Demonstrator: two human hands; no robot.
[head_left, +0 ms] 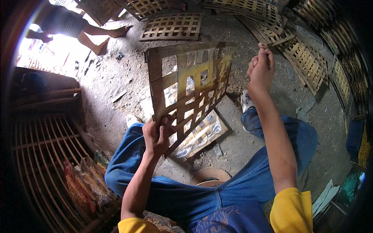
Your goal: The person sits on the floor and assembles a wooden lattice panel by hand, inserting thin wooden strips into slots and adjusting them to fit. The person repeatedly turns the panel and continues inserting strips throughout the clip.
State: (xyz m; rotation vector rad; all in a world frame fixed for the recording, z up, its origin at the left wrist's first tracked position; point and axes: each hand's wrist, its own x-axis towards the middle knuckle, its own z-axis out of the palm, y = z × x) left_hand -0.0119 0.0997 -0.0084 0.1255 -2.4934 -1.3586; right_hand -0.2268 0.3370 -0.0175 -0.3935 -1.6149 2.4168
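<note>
"What's the floor like?"
"It's a rough, grey, hard floor (99, 120); little pale crumbs are all over it."
"Where's the light?"
"A bright white patch of light (50, 58) shines at the top left; a brown wooden rack with long thin slats (46, 141) is below it, on the left."

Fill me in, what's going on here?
The wearer's left hand holds a woven lattice panel on a slant by its left edge. The right hand is raised beside it, not touching; whether it holds anything is unclear. Crinkled clear plastic lies below on the floor. More lattice panels lie ahead; another person's legs show at upper left.
</note>
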